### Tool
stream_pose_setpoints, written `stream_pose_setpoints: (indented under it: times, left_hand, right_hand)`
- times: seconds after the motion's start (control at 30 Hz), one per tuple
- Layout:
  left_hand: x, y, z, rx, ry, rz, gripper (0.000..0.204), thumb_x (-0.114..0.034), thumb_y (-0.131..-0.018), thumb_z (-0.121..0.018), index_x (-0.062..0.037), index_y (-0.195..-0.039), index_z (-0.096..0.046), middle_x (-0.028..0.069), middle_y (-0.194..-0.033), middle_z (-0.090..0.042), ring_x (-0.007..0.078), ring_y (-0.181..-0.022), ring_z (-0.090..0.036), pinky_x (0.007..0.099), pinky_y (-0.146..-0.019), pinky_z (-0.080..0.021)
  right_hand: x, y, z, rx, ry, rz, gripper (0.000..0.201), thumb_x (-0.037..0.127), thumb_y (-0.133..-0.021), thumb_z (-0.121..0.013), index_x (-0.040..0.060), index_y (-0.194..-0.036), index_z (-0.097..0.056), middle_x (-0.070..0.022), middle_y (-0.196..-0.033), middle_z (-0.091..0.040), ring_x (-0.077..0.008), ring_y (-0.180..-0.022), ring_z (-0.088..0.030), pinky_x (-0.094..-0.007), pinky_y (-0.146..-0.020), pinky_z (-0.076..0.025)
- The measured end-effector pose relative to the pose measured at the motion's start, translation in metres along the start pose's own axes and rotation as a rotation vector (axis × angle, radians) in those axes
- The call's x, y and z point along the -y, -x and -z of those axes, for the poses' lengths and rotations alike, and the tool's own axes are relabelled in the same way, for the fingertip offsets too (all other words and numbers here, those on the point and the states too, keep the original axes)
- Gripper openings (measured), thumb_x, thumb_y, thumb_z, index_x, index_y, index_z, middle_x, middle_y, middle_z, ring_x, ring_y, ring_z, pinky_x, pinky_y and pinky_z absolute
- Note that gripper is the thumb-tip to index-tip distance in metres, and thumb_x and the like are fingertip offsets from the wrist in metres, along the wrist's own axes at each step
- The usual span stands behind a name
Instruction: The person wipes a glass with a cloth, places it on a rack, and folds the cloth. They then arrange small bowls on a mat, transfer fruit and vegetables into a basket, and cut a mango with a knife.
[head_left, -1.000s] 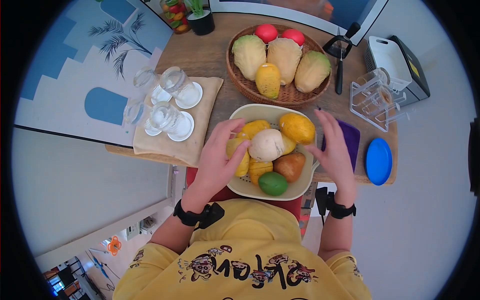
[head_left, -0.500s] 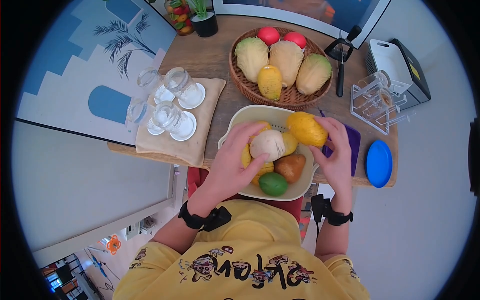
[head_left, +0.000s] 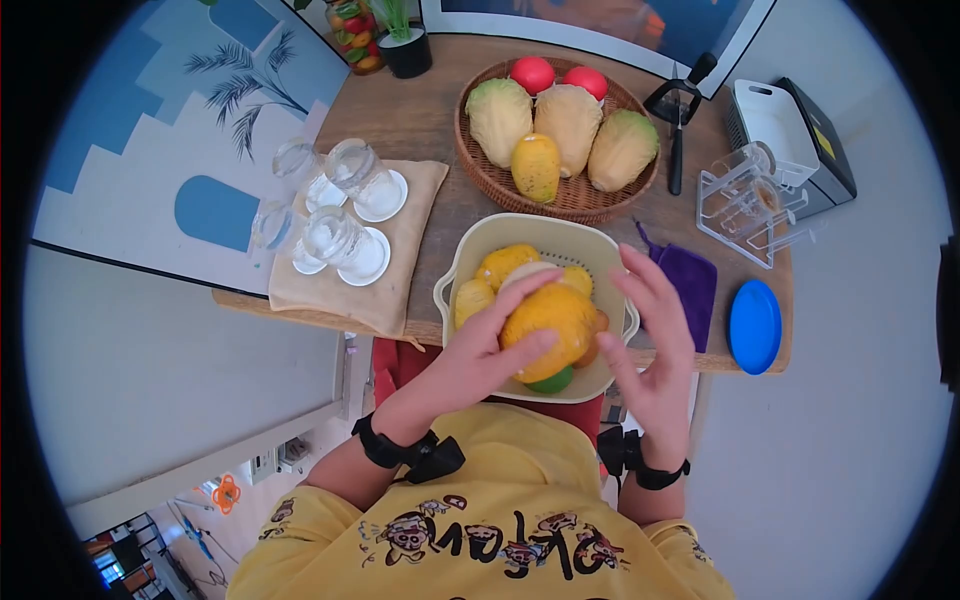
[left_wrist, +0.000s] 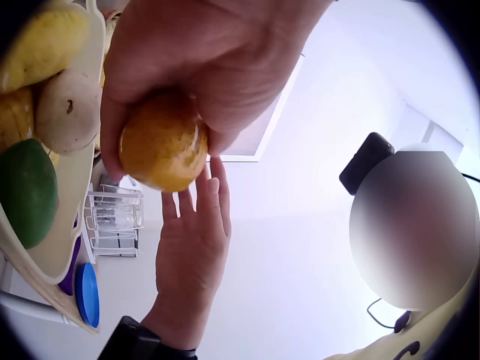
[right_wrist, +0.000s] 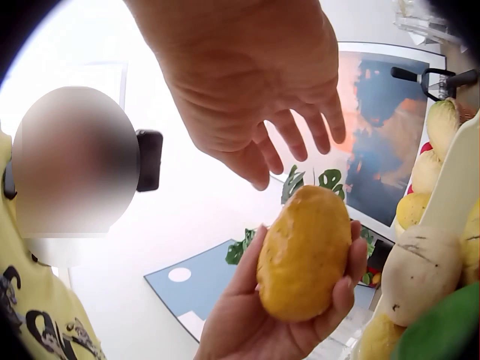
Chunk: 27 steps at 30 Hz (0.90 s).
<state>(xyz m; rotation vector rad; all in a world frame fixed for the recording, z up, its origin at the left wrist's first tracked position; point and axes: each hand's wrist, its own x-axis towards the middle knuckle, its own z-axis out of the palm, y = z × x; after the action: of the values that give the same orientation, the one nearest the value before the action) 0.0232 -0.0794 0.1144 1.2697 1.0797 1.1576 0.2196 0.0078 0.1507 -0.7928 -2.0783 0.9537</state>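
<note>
Left hand (head_left: pixel 482 352) has thumb and fingers wrapped round the yellow fruit (head_left: pixel 562 322), up over the cream basket (head_left: pixel 490 237). Right hand (head_left: pixel 660 365) is just beside it, fingers spread, holding nothing. Fruit looks firm, probably medium weight; glossy skin may slip, could bruise. Best hold: thumb opposite fingers round the fat middle, not the narrower end. Green fruit (head_left: pixel 553 381) and white vegetable (right_wrist: pixel 424 274) sit below, in the basket.
</note>
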Motion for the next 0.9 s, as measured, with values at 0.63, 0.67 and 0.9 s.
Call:
stream_pose_setpoints:
  times: [0.63,0.67,0.9]
  left_hand:
    - [-0.002,-0.004,-0.005,-0.257,0.368,-0.068,0.059,-0.025,-0.105,-0.05,-0.0055,-0.155,-0.025,0.011,-0.144,-0.042,0.0186,-0.137,-0.037,0.0335,-0.115,-0.03]
    - [-0.003,-0.003,-0.007,-0.236,0.298,-0.096,0.06,-0.025,-0.105,-0.05,-0.0055,-0.156,-0.025,0.0121,-0.145,-0.042,0.0201,-0.138,-0.036,0.0342,-0.115,-0.03]
    - [-0.01,0.002,-0.001,-0.226,-0.626,-0.298,0.064,-0.026,-0.097,-0.06,-0.0067,-0.153,-0.035,0.0159,-0.156,-0.035,0.0359,-0.143,-0.034,0.049,-0.117,-0.027]
  right_hand:
    - [0.004,0.007,-0.035,0.062,-0.273,-0.103,0.084,0.018,-0.083,-0.08,0.0049,-0.152,-0.033,-0.0189,-0.147,-0.043,-0.0314,-0.132,-0.05,-0.0429,-0.104,-0.048]
    - [0.007,0.008,-0.039,0.093,-0.424,-0.195,0.086,0.017,-0.084,-0.079,0.0048,-0.153,-0.029,-0.0186,-0.147,-0.042,-0.0285,-0.132,-0.049,-0.0421,-0.105,-0.048]
    - [-0.001,0.003,-0.033,0.02,-0.716,-0.315,0.077,0.011,-0.089,-0.073,0.0049,-0.153,-0.031,-0.011,-0.142,-0.046,-0.0223,-0.132,-0.047,-0.0374,-0.111,-0.04]
